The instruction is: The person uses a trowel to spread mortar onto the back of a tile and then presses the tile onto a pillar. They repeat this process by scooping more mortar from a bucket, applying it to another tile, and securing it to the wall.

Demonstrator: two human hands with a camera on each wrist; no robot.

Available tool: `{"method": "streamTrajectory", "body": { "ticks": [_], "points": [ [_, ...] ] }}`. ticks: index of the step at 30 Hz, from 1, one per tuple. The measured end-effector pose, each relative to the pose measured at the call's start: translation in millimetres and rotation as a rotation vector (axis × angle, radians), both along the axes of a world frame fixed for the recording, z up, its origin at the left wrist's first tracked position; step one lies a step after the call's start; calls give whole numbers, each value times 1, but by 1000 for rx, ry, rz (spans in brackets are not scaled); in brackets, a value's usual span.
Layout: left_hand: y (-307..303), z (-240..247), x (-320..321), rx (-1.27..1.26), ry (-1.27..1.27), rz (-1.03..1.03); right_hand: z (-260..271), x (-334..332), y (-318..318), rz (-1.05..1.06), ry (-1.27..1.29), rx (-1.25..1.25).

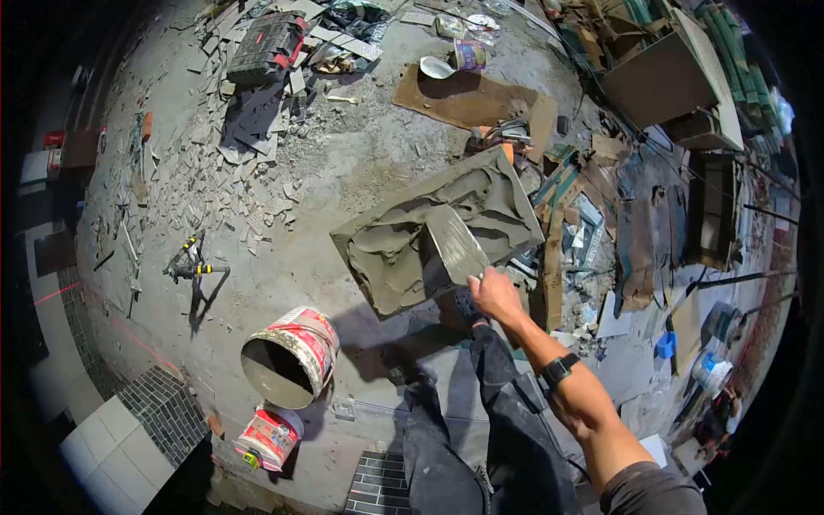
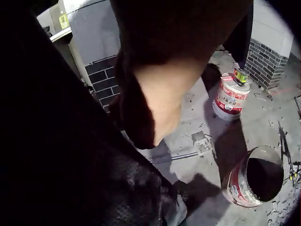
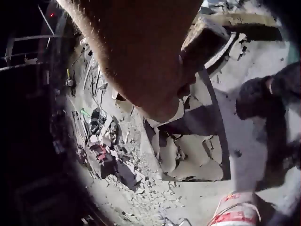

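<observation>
My right hand (image 1: 498, 296) grips a flat rectangular trowel (image 1: 456, 242) by its handle side. The blade, smeared with grey, stands tilted over a large rectangular tile (image 1: 354, 249) lying on the floor. Grey wet mortar (image 1: 390, 270) covers most of the tile in uneven ridges and swirls. In the right wrist view the back of the right hand (image 3: 160, 106) hides its fingers. My left hand (image 2: 162, 108) is outside the head view. In the left wrist view it hangs beside the dark trousers, fingers in shadow, so I cannot tell how they lie.
A red-and-white bucket (image 1: 313, 339) tilts near the feet, beside a smaller bucket (image 1: 273, 438) with a yellow-green device on top. A black-and-yellow tripod (image 1: 197, 268) stands left. Broken tile rubble (image 1: 219, 172) and a toolbox (image 1: 266, 50) lie ahead; cardboard and debris (image 1: 592, 232) crowd the right.
</observation>
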State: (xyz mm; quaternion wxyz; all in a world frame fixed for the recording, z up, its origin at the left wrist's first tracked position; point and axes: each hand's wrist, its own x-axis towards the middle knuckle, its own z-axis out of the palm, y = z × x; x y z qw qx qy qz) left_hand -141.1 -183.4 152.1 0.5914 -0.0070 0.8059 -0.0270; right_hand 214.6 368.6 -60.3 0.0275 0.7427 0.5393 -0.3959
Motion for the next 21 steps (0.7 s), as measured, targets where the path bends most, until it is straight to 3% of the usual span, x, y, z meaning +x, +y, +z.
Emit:
{"method": "streamTrajectory", "body": {
  "ticks": [4, 8, 9, 11, 12, 13, 15, 17, 21],
  "points": [
    [-2, 3, 0, -2, 4, -4, -12, 14, 34, 148, -183, 141],
    [1, 4, 5, -9, -8, -1, -42, 8, -12, -168, 61, 89],
    [2, 3, 5, -8, -10, -1, -49, 11, -27, -116, 103, 40],
    [1, 1, 6, -7, -16, 1, -45, 33, -30, 206, 110, -32],
    [1, 2, 6, -8, -15, 3, -12, 49, -9, 349, 50, -120],
    [1, 2, 7, -9, -9, 7, -41, 77, -6, 487, -79, -67],
    [-1, 3, 8, -10, -5, 3, -40, 119, 26, 664, -271, 123],
    [-1, 6, 9, -15, -3, -1, -45, 154, 55, 648, -344, 222],
    [-7, 11, 11, -26, -4, -8, -37, 152, 83, 291, -196, 148]
  ]
}}
